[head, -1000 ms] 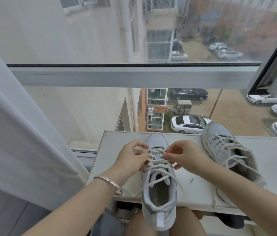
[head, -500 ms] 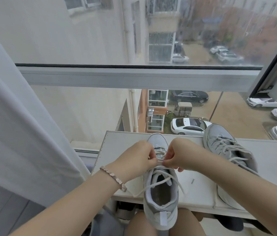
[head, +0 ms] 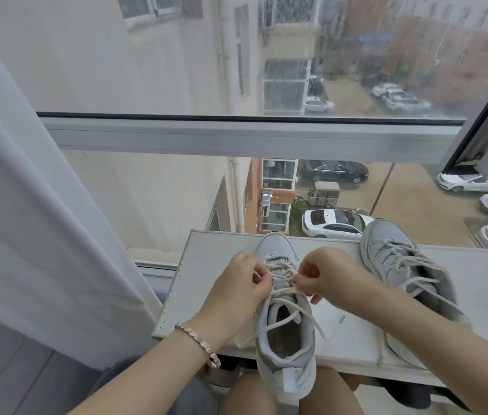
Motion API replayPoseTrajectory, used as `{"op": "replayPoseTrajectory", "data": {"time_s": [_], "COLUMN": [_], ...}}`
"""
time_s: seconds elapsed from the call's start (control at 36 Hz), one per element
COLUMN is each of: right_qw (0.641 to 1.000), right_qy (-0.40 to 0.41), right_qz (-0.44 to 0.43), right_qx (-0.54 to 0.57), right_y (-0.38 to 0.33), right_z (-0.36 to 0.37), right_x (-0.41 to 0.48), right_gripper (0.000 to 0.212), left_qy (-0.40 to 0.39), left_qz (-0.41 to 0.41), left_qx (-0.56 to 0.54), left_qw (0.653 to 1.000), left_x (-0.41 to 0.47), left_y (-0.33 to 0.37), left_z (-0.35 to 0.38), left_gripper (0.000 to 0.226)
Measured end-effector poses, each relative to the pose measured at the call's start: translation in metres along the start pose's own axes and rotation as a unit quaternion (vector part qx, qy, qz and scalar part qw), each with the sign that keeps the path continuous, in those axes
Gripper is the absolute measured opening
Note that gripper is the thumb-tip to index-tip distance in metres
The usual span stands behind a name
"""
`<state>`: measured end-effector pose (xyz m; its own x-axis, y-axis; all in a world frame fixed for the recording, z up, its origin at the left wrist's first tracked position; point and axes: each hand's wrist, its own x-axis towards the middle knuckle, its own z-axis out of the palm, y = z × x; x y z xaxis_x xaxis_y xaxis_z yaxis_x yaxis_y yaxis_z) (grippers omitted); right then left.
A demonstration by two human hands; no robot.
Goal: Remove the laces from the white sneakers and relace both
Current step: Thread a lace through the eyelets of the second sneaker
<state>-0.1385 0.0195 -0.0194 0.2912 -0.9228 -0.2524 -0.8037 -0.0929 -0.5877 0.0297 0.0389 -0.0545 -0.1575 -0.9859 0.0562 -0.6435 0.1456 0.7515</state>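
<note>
A white sneaker (head: pixel 286 348) lies toe-away on the white board (head: pixel 203 274), its heel hanging over the near edge above my knees. Its cream lace (head: pixel 287 290) crosses the upper eyelets, with loose ends trailing down both sides. My left hand (head: pixel 236 290) pinches the lace at the shoe's left side. My right hand (head: pixel 323 277) pinches it at the right side, just above the tongue. A second white sneaker (head: pixel 398 265), laced, lies tilted on the board to the right, partly behind my right forearm.
The board sits against a large window (head: pixel 266 136) looking down on parked cars. A white curtain (head: pixel 27 220) hangs at the left. A bracelet (head: pixel 199 344) is on my left wrist. Dark objects lie under the board's near edge.
Both hands came together over the lace crossings, then drew slightly apart, still pinching the lace. The view tilted a little upward. The second sneaker has not moved.
</note>
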Motion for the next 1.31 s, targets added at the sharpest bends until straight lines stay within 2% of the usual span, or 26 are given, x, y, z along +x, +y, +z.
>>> {"op": "replayPoseTrajectory", "data": {"time_s": [0.08,0.17,0.28,0.39,0.47,0.56,0.58,0.64,0.69,0.92,1.06,1.19,1.31], "right_qw": [0.996,0.979,0.916,0.875,0.889,0.915,0.922,0.946,0.966,0.988,0.986,0.977,0.974], "right_qy": [0.077,0.138,0.151,0.166,0.135,0.085,0.071,0.046,0.016,-0.076,-0.071,-0.108,-0.122], "right_qz": [-0.037,-0.051,-0.055,-0.050,-0.022,0.024,0.048,0.084,0.105,0.106,0.088,0.113,0.140], "right_qx": [0.021,0.142,0.368,0.453,0.437,0.394,0.377,0.309,0.237,0.088,0.125,0.148,0.129], "right_y": [0.011,0.018,0.024,0.030,0.033,0.031,0.029,0.026,0.021,0.004,0.006,0.001,0.001], "right_z": [0.011,0.022,0.035,0.050,0.046,0.034,0.030,0.023,0.015,-0.006,0.003,0.003,0.008], "right_x": [-0.003,-0.003,-0.002,-0.003,-0.003,0.002,0.004,0.010,0.014,0.027,0.026,0.020,0.017], "right_gripper": [0.017,0.023,0.033,0.040,0.034,0.013,0.009,0.016,0.021,0.023,0.021,0.014,0.022], "left_qy": [0.014,0.030,0.069,0.069,0.003,-0.058,-0.074,-0.102,-0.122,-0.214,-0.214,-0.165,-0.154], "left_qz": [0.000,0.012,0.000,-0.052,-0.102,-0.141,-0.145,-0.162,-0.187,-0.261,-0.320,-0.319,-0.331], "left_qx": [-0.007,0.004,0.005,-0.073,-0.127,-0.176,-0.168,-0.139,-0.099,0.016,-0.056,-0.073,-0.107], "left_qw": [1.000,0.999,0.998,0.994,0.987,0.973,0.972,0.972,0.970,0.941,0.921,0.931,0.925], "left_x": [-0.001,-0.003,-0.006,-0.005,0.002,0.012,0.016,0.024,0.031,0.050,0.050,0.048,0.040], "left_y": [-0.001,0.000,-0.004,-0.010,-0.012,-0.008,-0.006,-0.002,0.003,0.024,0.023,0.019,0.016], "left_z": [0.001,0.004,0.008,0.009,0.003,-0.005,-0.008,-0.011,-0.014,-0.017,-0.013,-0.005,0.002], "left_gripper": [0.012,0.010,0.017,0.022,0.021,0.021,0.019,0.010,0.012,0.011,0.019,0.019,0.020]}}
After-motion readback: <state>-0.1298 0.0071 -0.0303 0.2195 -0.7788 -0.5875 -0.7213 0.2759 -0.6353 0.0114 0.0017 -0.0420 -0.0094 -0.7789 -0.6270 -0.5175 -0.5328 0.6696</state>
